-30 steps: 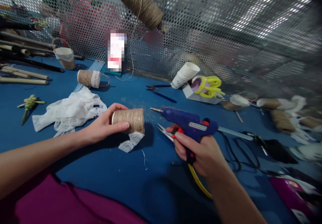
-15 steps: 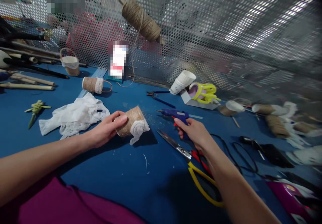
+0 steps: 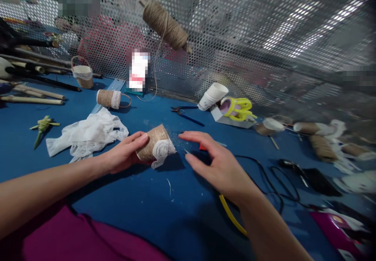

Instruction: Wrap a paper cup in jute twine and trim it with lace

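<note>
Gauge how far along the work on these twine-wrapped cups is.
Two look finished, each with a lace band and handle: the upright cup and the cup on its side. The left hand holds a third cup, twine-wrapped, its lace strip partly loose. The right hand is open nearby. Probably left: securing that lace and adding a handle, as none shows.

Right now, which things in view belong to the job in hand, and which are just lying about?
Likely in the job:
twine-wrapped cup, in the left hand
lace strip at its rim
glue gun, mostly hidden behind the right hand
white lace pile

Seemingly just lying about:
blue-handled pliers
green plant sprig
pale sticks at far left
</note>
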Available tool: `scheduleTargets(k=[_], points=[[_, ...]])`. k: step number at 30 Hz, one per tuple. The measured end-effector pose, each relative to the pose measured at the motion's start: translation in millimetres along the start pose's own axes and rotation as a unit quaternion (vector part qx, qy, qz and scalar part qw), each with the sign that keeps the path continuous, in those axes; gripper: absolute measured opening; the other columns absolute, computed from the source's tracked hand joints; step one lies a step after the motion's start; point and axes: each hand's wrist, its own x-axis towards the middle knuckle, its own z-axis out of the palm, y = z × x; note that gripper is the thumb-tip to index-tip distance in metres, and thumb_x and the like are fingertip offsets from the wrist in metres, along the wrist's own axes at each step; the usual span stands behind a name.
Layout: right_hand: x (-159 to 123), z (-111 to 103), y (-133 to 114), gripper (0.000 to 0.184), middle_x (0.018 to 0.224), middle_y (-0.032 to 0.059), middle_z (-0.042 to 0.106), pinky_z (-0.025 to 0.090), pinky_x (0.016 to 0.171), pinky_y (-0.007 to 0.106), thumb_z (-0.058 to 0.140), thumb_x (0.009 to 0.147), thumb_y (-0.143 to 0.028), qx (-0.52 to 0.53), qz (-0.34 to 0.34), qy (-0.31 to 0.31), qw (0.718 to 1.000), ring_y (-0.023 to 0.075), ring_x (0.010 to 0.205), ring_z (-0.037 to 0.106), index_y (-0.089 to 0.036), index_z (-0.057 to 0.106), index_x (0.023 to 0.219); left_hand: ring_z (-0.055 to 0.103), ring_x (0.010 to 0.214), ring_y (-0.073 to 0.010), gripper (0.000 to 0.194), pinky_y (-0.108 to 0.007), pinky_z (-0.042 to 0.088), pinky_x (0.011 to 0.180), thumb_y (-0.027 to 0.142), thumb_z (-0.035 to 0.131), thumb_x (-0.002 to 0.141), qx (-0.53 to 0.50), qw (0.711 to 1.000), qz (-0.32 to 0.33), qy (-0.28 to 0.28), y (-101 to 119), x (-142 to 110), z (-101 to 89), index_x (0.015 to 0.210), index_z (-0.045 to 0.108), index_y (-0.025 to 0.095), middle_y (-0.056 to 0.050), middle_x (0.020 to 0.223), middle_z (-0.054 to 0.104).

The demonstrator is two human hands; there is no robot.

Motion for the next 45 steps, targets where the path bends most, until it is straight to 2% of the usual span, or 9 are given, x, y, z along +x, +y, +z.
scheduleTargets(k=[4, 21, 26, 28, 30, 32, 34, 37, 45], points=[[4.2, 13.4, -24.3, 0.029, 0.111, 0.0099, 0.057, 0.041, 0.093, 0.039, 0.053, 0.072, -0.012, 0.045, -0.078, -0.015, 0.996, 0.0217, 0.110, 0.050, -0.019, 0.054, 0.101, 0.057, 0.070, -0.0133, 0.039, -0.027, 0.048, 0.062, 0.049, 0.062, 0.073, -0.001, 1.000, -0.002, -0.026, -1.2, 0.2, -0.1, 0.093, 0.051, 0.017, -0.004, 0.085, 0.057], [2.5, 25.5, -22.3, 0.009, 0.096, 0.0080, 0.055, 0.045, 0.082, 0.034, 0.053, 0.069, -0.013, 0.118, -0.014, -0.045, 0.992, 0.0186, 0.092, 0.055, -0.019, 0.053, 0.076, 0.058, 0.055, -0.0117, 0.059, -0.024, 0.050, 0.055, 0.067, 0.042, 0.075, -0.010, 0.984, -0.156, -0.085, -1.3, 3.2, -1.0, 0.100, 0.056, 0.015, -0.004, 0.069, 0.060], [4.2, 24.7, -20.3, 0.006, 0.089, 0.0061, 0.061, 0.045, 0.080, 0.033, 0.054, 0.070, -0.017, 0.185, 0.083, -0.015, 0.979, 0.0177, 0.085, 0.057, -0.018, 0.058, 0.075, 0.055, 0.060, -0.0134, 0.062, -0.029, 0.048, 0.057, 0.067, 0.036, 0.078, 0.214, 0.976, -0.009, -0.025, 1.7, -2.0, -2.2, 0.113, 0.045, 0.017, -0.006, 0.083, 0.058], [4.6, 23.3, -16.7, 0.010, 0.082, 0.0043, 0.064, 0.046, 0.076, 0.032, 0.056, 0.070, -0.021, 0.230, 0.156, 0.003, 0.961, 0.0173, 0.079, 0.059, -0.017, 0.060, 0.079, 0.055, 0.077, -0.0178, 0.061, -0.034, 0.047, 0.069, 0.059, 0.052, 0.074, 0.383, 0.905, 0.181, 0.042, 5.1, -4.9, -5.2, 0.117, 0.040, 0.018, -0.010, 0.099, 0.055], [4.7, 22.9, -13.8, 0.014, 0.079, 0.0035, 0.066, 0.047, 0.072, 0.031, 0.060, 0.069, -0.024, 0.295, 0.212, 0.022, 0.932, 0.0162, 0.073, 0.060, -0.017, 0.061, 0.081, 0.049, 0.100, -0.0255, 0.066, -0.042, 0.041, 0.086, 0.048, 0.068, 0.065, 0.544, 0.756, 0.362, 0.044, 7.7, -7.1, -8.2, 0.119, 0.042, 0.021, -0.013, 0.117, 0.049], [4.8, 23.7, -13.2, 0.018, 0.078, 0.0031, 0.067, 0.047, 0.071, 0.031, 0.062, 0.065, -0.025, 0.367, 0.245, 0.033, 0.897, 0.0153, 0.071, 0.061, -0.016, 0.062, 0.081, 0.039, 0.116, -0.0285, 0.052, -0.046, 0.031, 0.096, 0.031, 0.067, 0.071, 0.663, 0.601, 0.446, -0.014, 8.0, -8.2, -10.0, 0.118, 0.045, 0.027, -0.010, 0.128, 0.043], [5.2, 25.3, -15.0, 0.019, 0.074, 0.0022, 0.067, 0.047, 0.070, 0.030, 0.064, 0.062, -0.024, 0.424, 0.272, 0.027, 0.864, 0.0149, 0.070, 0.061, -0.016, 0.062, 0.080, 0.033, 0.123, -0.0258, 0.043, -0.045, 0.028, 0.098, 0.015, 0.053, 0.080, 0.719, 0.506, 0.473, -0.057, 5.9, -8.3, -10.3, 0.118, 0.045, 0.032, -0.007, 0.132, 0.042], [5.6, 28.2, -19.9, 0.019, 0.072, 0.0009, 0.067, 0.046, 0.071, 0.029, 0.065, 0.060, -0.022, 0.472, 0.293, 0.008, 0.832, 0.0144, 0.070, 0.062, -0.017, 0.062, 0.078, 0.032, 0.124, -0.0235, 0.042, -0.043, 0.029, 0.098, 0.008, 0.044, 0.083, 0.731, 0.464, 0.497, -0.058, 1.8, -8.0, -9.4, 0.117, 0.047, 0.032, -0.007, 0.129, 0.045], [2.3, 32.9, -25.2, 0.020, 0.072, 0.0004, 0.065, 0.045, 0.068, 0.027, 0.064, 0.062, -0.024, 0.457, 0.282, -0.019, 0.843, 0.0121, 0.067, 0.057, -0.017, 0.060, 0.080, 0.047, 0.107, -0.0246, 0.021, -0.042, 0.038, 0.087, 0.014, 0.052, 0.080, 0.691, 0.486, 0.532, -0.061, -0.1, -7.8, -3.2, 0.100, 0.054, 0.020, -0.013, 0.111, 0.055]])
